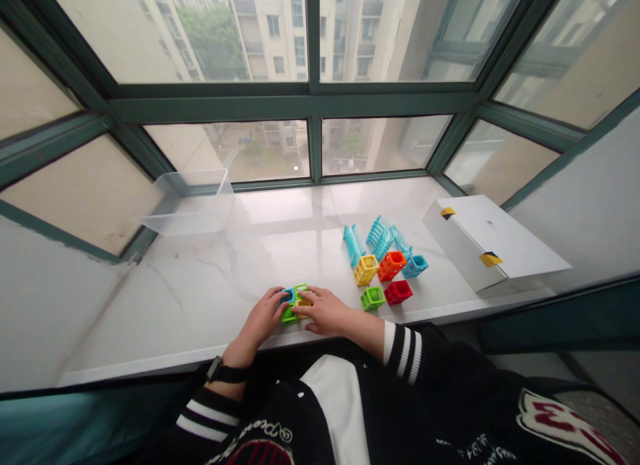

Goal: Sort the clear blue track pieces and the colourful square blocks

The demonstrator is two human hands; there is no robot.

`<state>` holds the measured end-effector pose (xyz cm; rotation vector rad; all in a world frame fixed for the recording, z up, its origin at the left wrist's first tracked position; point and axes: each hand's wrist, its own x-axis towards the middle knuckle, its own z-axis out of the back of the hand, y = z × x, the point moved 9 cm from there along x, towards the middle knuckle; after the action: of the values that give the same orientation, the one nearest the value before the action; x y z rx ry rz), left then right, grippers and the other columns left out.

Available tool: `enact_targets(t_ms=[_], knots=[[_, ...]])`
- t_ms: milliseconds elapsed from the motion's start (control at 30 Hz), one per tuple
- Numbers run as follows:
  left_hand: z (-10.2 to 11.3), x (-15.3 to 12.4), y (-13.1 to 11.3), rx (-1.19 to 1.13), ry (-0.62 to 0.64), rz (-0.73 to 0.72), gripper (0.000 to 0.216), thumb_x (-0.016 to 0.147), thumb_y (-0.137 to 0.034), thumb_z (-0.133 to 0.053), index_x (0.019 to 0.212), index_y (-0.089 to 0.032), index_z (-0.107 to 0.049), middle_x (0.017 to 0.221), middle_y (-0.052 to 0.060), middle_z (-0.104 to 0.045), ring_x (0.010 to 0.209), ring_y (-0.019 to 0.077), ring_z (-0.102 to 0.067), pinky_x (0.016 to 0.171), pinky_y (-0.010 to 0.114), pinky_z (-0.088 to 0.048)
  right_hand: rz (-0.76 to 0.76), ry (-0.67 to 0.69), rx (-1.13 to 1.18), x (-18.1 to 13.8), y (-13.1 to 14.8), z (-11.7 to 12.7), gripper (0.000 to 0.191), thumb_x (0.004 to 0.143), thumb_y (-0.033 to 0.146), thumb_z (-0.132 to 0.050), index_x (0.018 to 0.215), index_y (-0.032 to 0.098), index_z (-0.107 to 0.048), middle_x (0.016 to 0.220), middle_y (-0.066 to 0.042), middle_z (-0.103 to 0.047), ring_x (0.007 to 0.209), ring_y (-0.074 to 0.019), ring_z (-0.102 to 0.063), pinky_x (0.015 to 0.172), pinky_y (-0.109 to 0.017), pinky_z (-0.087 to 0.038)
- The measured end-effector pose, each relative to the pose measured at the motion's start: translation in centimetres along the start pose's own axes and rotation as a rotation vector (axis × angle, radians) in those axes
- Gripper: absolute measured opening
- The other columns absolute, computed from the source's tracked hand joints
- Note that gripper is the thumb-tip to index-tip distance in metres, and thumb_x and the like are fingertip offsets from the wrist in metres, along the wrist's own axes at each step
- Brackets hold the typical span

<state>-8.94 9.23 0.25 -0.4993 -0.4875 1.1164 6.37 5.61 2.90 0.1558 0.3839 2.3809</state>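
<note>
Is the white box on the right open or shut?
Shut: the white box has its lid lying flat and flush on top, with no gap showing along the visible edges.

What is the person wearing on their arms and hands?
The left sleeve and right sleeve are black with white-striped cuffs. A black watch is on the left wrist. The left hand and right hand are bare, no gloves.
</note>
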Motion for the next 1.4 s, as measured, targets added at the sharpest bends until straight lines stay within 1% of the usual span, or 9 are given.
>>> enact_targets(t_ms=[167,567,767,867,933,1067,1233,1300,1400], knots=[[0.1,-0.1,0.3,0.0,-0.052,0.01,0.032,0.098,-0.036,-0.053,0.121,-0.026,-0.073,0.133,0.009,-0.068,0.122,0.0261,-0.069,0.11,0.045,-0.057,-0.048,0.038,-0.019,-0.3,0.0,-0.2,0.064,0.09,0.043,-0.078,0.151,0.035,-0.058,0.165,-0.013,-0.045,0.151,-0.0418,-0.042,0.116,-0.061,-0.044],[0.6,-0.6,-0.2,0.019,-0.102,0.004,0.033,0.099,-0.038,-0.055,0.125,-0.024,-0.07,0.133,0.011,-0.066,0.124,0.0268,-0.066,0.114,0.047,-0.053,-0.066,-0.007,0.025,-0.8,0.5,0.2,0.062,0.091,0.037,-0.076,0.15,0.031,-0.058,0.164,-0.014,-0.046,0.151,-0.0406,-0.04,0.116,-0.061,-0.043],[2.6,-0.8,0.3,0.047,-0.218,0.041,0.046,0.092,-0.047,-0.068,0.132,-0.023,-0.065,0.136,0.013,-0.062,0.128,0.0313,-0.062,0.114,0.051,-0.052,-0.073,-0.011,0.022,-1.1,0.7,0.3,0.067,0.09,0.038,-0.077,0.153,0.03,-0.055,0.165,-0.015,-0.045,0.152,-0.0414,-0.039,0.116,-0.06,-0.043],[4.6,-1.3,0.4,0.041,-0.342,0.063,0.05,0.091,-0.051,-0.07,0.131,-0.021,-0.065,0.135,0.014,-0.061,0.129,0.0329,-0.061,0.115,0.052,-0.051,-0.086,0.0,0.032,-1.1,0.7,0.3,0.066,0.091,0.037,-0.077,0.152,0.03,-0.055,0.166,-0.014,-0.043,0.153,-0.0401,-0.037,0.118,-0.06,-0.041],[5.9,-1.6,0.4,0.028,-0.428,0.087,0.046,0.092,-0.051,-0.069,0.127,-0.021,-0.066,0.132,0.014,-0.063,0.127,0.0326,-0.062,0.115,0.053,-0.051,-0.091,0.007,0.044,-1.1,0.7,0.3,0.066,0.09,0.036,-0.077,0.152,0.031,-0.055,0.167,-0.014,-0.042,0.154,-0.0394,-0.037,0.119,-0.06,-0.04],[7.4,-2.0,0.1,-0.083,-0.502,0.13,0.035,0.096,-0.048,-0.064,0.118,-0.022,-0.069,0.128,0.012,-0.067,0.121,0.0294,-0.067,0.109,0.05,-0.057,-0.099,0.011,0.051,-1.3,0.5,0.3,0.067,0.089,0.036,-0.079,0.152,0.031,-0.055,0.167,-0.014,-0.042,0.154,-0.0398,-0.036,0.119,-0.06,-0.039],[7.3,-2.1,-1.5,-0.364,-0.484,0.193,0.042,0.092,-0.05,-0.072,0.122,-0.021,-0.066,0.122,0.011,-0.071,0.109,0.0258,-0.073,0.103,0.048,-0.061,-0.094,-0.004,0.054,-1.6,0.3,0.1,0.068,0.088,0.036,-0.08,0.151,0.029,-0.056,0.165,-0.016,-0.044,0.153,-0.0411,-0.038,0.119,-0.06,-0.041],[7.3,-2.2,-2.7,-0.449,-0.478,0.191,0.046,0.092,-0.049,-0.074,0.126,-0.021,-0.061,0.119,0.01,-0.072,0.109,0.0256,-0.074,0.105,0.049,-0.06,-0.096,-0.051,0.102,-1.7,0.1,0.7,0.07,0.088,0.036,-0.08,0.152,0.027,-0.056,0.163,-0.017,-0.047,0.151,-0.0401,-0.041,0.119,-0.06,-0.041],[7.8,-2.3,-4.9,-0.459,-0.483,0.134,0.05,0.091,-0.047,-0.075,0.13,-0.022,-0.057,0.122,0.01,-0.071,0.112,0.0261,-0.073,0.107,0.051,-0.06,-0.133,-0.264,0.238,-2.2,-0.5,3.8,0.068,0.092,0.032,-0.075,0.155,0.025,-0.051,0.154,-0.016,-0.056,0.143,-0.034,-0.05,0.12,-0.055,-0.043]])
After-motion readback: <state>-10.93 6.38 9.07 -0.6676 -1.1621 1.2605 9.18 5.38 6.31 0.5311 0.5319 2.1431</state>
